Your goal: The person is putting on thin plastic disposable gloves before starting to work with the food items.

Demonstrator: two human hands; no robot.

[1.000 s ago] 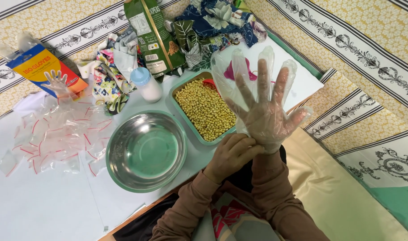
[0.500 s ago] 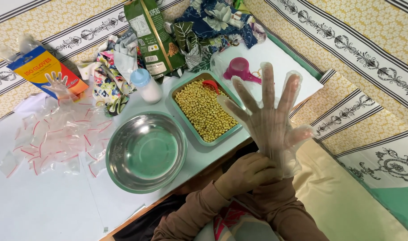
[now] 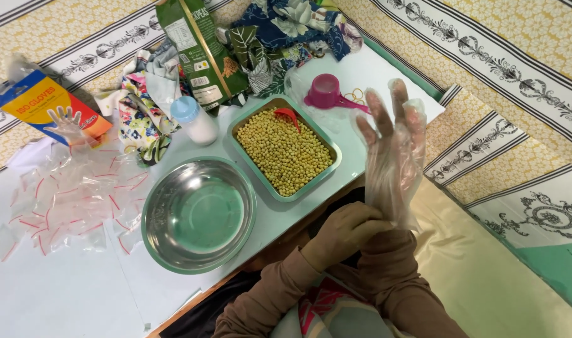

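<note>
My right hand (image 3: 392,147) is raised with fingers up and slightly apart, inside a loose clear plastic glove (image 3: 400,188). My left hand (image 3: 347,230) is bare and grips the glove's cuff at my right wrist. Both hands hover just off the near right edge of the low table (image 3: 60,294). To their left sits a green tray of yellow chickpeas (image 3: 284,152) with a small red scoop (image 3: 288,116) in it. An empty steel bowl (image 3: 198,214) stands beside the tray.
A pink measuring scoop (image 3: 326,94), a small white bottle with a blue cap (image 3: 194,120), a green food bag (image 3: 198,50), patterned cloths (image 3: 286,31), a glove box (image 3: 48,106) and several small clear zip bags (image 3: 73,200) lie on the table. Patterned mats cover the floor to the right.
My gloved right hand has turned edge-on and moved right, off the tray. My left hand has tugged the cuff lower on the wrist. The view has shifted slightly.
</note>
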